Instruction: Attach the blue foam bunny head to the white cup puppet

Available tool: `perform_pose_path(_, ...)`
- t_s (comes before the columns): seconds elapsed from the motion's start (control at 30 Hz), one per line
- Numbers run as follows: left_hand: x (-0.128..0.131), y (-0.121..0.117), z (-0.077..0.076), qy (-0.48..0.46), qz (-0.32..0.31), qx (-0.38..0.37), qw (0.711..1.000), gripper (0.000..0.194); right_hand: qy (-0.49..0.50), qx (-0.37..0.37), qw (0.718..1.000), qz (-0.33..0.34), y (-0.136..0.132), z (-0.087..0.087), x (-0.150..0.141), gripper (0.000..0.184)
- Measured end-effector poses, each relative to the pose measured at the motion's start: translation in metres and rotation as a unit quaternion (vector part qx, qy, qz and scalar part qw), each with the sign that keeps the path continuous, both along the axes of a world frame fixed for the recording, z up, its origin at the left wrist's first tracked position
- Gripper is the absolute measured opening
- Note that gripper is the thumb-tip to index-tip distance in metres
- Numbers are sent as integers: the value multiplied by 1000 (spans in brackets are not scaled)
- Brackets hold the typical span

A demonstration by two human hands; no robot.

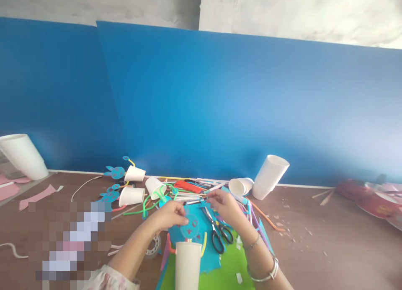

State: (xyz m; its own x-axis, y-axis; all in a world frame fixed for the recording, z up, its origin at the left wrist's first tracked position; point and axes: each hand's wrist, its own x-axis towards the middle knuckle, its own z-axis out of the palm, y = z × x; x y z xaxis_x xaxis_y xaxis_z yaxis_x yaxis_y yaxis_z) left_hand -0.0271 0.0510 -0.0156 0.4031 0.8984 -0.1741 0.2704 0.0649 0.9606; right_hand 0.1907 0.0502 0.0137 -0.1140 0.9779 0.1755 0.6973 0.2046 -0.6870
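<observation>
Pinching blue cutout [189, 228], left hand [169, 216], right hand [224, 208]

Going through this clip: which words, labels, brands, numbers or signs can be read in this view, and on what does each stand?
No word, brand or number can be read.
Red round dish at the right: yellow marking, too blurred to read.
Blue cut-out disc at the hands: red marks, no legible text.
White paper cup: no print on the side in view.

No legible text or numbers, faint yellow marks on a red plate [373, 206], too blurred to read
</observation>
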Motion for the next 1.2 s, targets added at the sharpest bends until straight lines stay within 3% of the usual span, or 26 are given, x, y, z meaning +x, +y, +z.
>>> perform_pose_path(0.1,-14,5,0,50,-20,0,999,29,-217,-16,974,-68,1,4,21,19)
perform_pose_path(0.2,-26,10,-3,117,-11,13,993,28,-286,-40,954,-86,0,3,32,10)
perform_pose_path(0.3,-34,13,-2,186,-5,36,982,25,-325,-43,940,-89,-2,3,32,13)
perform_pose_path(0.4,-33,10,2,250,56,85,963,32,-342,-33,934,-97,-4,9,25,10)
perform_pose_path(0.5,-19,-1,8,237,139,227,934,34,-320,-14,943,-92,-9,17,14,15)
perform_pose_path(0.57,-4,-10,9,158,127,359,911,34,-260,0,964,-57,-14,21,4,14)
perform_pose_path(0.63,10,-19,8,103,83,414,901,44,-178,15,984,12,-19,23,-6,5)
perform_pose_path(0.73,24,-27,2,86,41,407,909,52,-112,44,989,80,-24,20,-18,5)
perform_pose_path(0.87,28,-28,-2,72,40,406,910,49,-92,50,991,89,-24,15,-23,9)
perform_pose_path(0.97,27,-26,-1,38,59,398,915,41,-85,52,990,102,-24,16,-22,5)
perform_pose_path(1.1,29,-24,2,-33,94,330,939,29,-76,54,987,132,-26,18,-25,21)
perform_pose_path(1.2,31,-22,2,-61,135,309,939,17,-82,63,987,126,-27,18,-29,28)
